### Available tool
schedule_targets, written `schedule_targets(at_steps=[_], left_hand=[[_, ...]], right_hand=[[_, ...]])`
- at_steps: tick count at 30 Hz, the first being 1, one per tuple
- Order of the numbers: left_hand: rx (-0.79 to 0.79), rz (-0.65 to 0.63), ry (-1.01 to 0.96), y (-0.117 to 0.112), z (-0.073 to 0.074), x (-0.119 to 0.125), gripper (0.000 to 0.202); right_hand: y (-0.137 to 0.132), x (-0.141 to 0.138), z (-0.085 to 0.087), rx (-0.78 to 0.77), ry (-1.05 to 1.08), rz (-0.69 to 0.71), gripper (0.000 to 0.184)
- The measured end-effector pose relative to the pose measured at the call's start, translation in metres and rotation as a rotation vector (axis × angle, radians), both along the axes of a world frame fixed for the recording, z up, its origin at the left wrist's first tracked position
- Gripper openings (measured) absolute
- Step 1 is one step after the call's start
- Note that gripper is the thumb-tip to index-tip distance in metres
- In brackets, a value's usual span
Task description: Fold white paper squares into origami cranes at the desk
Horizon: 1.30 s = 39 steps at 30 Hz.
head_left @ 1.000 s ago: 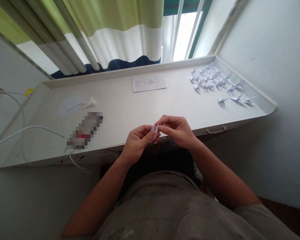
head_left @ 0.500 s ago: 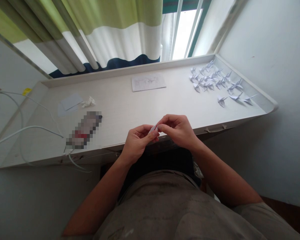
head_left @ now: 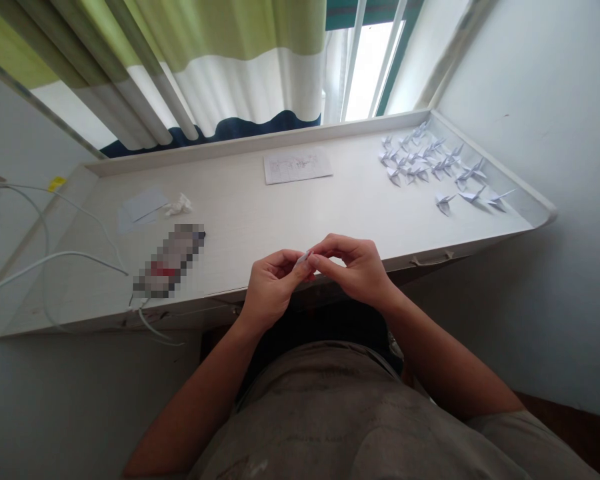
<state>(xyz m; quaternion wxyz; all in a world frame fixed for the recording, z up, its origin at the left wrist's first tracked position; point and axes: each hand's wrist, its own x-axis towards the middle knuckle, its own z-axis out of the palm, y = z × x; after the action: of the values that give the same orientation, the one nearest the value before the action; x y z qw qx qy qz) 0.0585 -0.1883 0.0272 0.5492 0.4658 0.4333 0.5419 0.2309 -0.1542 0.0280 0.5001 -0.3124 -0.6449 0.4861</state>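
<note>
A small folded piece of white paper (head_left: 303, 258) is pinched between my two hands, just over the desk's front edge. My left hand (head_left: 273, 283) grips it with the thumb along the near side. Thumb and forefinger of my right hand (head_left: 355, 267) close on its other end, and the fingers hide most of it. Several white folded paper cranes (head_left: 420, 160) stand in a cluster at the desk's far right corner, a few of them nearer the front.
On the white desk (head_left: 230, 220) lie a printed sheet (head_left: 298, 166) at the back, square paper sheets (head_left: 143, 205), a crumpled tissue (head_left: 179, 205) and a blurred-out phone-like object (head_left: 173, 260). White cables (head_left: 55, 257) cross the left side. A raised rim borders the desk.
My right hand has shifted slightly down and closer to the left, and less of the folded paper shows between the fingers. The things on the desk have stayed put.
</note>
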Motion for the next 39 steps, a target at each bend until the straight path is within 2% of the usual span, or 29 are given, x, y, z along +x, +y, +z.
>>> schedule_targets(at_steps=[4,8,14,18,22,26,35,39], left_hand=[[0.008,0.008,0.032,-0.001,0.001,0.0,0.026],[0.012,0.034,0.037,-0.001,0.003,0.002,0.025],[0.016,0.131,0.056,-0.002,0.004,0.004,0.026],[0.01,0.132,0.071,-0.003,0.003,0.005,0.029],[0.047,0.175,0.127,-0.005,0.001,0.006,0.029],[0.079,0.211,0.171,-0.005,-0.001,0.007,0.029],[-0.002,0.219,0.14,-0.004,-0.001,0.006,0.035],[0.002,0.206,0.119,-0.005,0.002,0.007,0.034]], right_hand=[[-0.001,0.001,0.002,0.102,-0.055,-0.049,0.012],[-0.004,-0.001,0.001,0.14,-0.094,-0.093,0.011],[-0.007,-0.006,-0.005,0.05,-0.009,-0.067,0.01],[-0.008,-0.007,-0.006,-0.008,0.047,-0.046,0.008],[-0.011,-0.009,-0.006,-0.044,0.01,-0.159,0.01],[-0.014,-0.013,-0.007,0.016,-0.034,-0.233,0.012],[-0.013,-0.014,-0.007,0.023,-0.012,-0.165,0.009],[-0.012,-0.015,-0.006,-0.049,0.069,-0.129,0.013]])
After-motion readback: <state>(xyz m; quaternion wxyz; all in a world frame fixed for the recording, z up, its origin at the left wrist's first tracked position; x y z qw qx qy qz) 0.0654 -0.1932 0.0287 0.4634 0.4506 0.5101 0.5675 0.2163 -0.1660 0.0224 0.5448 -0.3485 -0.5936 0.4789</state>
